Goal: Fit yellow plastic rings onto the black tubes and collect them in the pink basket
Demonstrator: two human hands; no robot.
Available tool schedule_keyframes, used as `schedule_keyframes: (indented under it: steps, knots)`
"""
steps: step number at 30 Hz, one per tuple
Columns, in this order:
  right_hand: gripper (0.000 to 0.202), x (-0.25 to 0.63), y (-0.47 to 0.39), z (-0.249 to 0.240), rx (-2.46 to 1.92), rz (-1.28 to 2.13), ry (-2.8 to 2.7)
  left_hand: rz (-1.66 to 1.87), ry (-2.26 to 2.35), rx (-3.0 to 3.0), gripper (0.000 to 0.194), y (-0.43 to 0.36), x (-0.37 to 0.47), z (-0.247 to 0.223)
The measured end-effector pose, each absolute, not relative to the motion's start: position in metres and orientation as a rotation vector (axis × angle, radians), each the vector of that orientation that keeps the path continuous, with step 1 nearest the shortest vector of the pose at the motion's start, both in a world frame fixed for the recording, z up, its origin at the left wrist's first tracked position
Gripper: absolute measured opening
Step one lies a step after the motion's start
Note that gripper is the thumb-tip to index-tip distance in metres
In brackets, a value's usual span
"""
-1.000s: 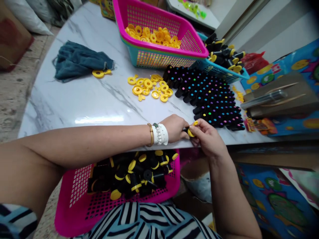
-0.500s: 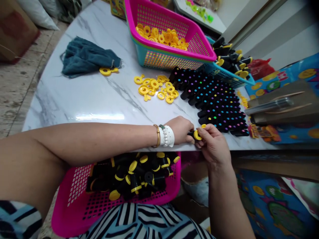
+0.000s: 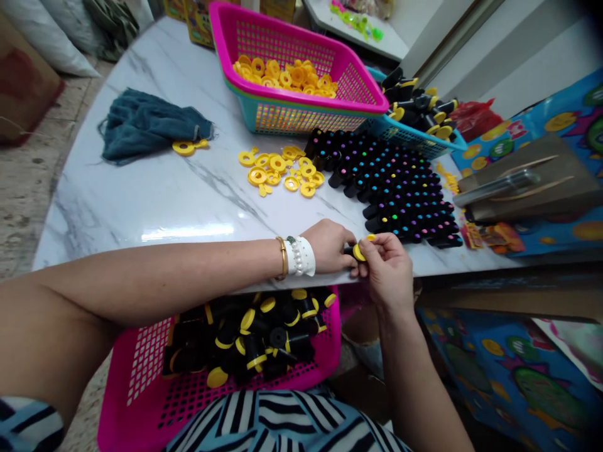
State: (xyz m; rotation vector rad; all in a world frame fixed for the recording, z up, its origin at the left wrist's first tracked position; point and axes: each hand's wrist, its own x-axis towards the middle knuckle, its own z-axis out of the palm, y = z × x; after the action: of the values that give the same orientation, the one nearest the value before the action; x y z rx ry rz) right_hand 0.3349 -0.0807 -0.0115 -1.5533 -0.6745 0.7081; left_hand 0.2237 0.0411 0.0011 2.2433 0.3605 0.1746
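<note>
My left hand [image 3: 325, 246], with bracelets at the wrist, is closed round a small black cylinder near the table's front edge; most of the cylinder is hidden by the fingers. Between thumb and fingers, my right hand [image 3: 389, 263] pinches a yellow plastic ring [image 3: 359, 252] against the cylinder's end. Further up the table lies a loose pile of yellow rings with tabs [image 3: 277, 164]. Beyond my hands stand many black cylinders in close rows [image 3: 400, 182], each with a small coloured dot on top.
A pink basket [image 3: 372, 94] of yellow rings sits in a turquoise one at the back. Beside it, a blue basket [image 3: 424, 143] holds black-and-yellow pieces. Another pink basket [image 3: 122, 402] with such pieces is below the table edge. A blue cloth [image 3: 148, 125] lies left.
The view has shifted slightly, so the table's things appear further left. Both hands keep their hold; the yellow ring has turned a little against the black cylinder.
</note>
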Motion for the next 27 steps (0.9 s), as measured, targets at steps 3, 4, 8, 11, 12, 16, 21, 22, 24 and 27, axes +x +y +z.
schedule_keyframes:
  steps: [3,4,8,11,12,16,21,22,24,27]
  knots:
    - [0.028,0.335,-0.081,-0.012,-1.534,0.726,-0.672,0.025,0.404,1.951,0.037,0.043,0.224,0.002]
    - [0.029,0.337,-0.081,-0.011,-1.524,0.739,-0.668,-0.017,0.422,1.854,0.039,0.043,0.225,0.001]
    - [0.036,0.349,-0.08,-0.001,-1.427,0.98,-0.589,-0.1,0.405,1.642,0.036,0.041,0.227,-0.002]
    - [0.037,0.361,-0.077,0.007,-1.386,1.237,-0.528,-0.143,0.398,1.599,0.038,0.041,0.226,-0.003]
    - [0.035,0.364,-0.075,0.009,-1.391,1.302,-0.528,-0.145,0.401,1.601,0.039,0.041,0.226,-0.002]
    - [0.027,0.373,-0.074,0.011,-1.379,1.418,-0.536,-0.148,0.421,1.645,0.041,0.042,0.227,0.003]
    - [0.024,0.376,-0.083,0.004,-1.309,1.36,-0.598,-0.128,0.471,1.706,0.042,0.038,0.228,0.005]
    - [0.026,0.375,-0.085,0.003,-1.309,1.328,-0.629,-0.107,0.458,1.736,0.042,0.037,0.227,0.004]
    - [0.031,0.373,-0.088,0.0,-1.328,1.261,-0.669,-0.068,0.429,1.791,0.042,0.036,0.225,0.002]
    - [0.034,0.367,-0.089,0.001,-1.351,1.229,-0.605,-0.034,0.395,1.828,0.043,0.035,0.221,0.001]
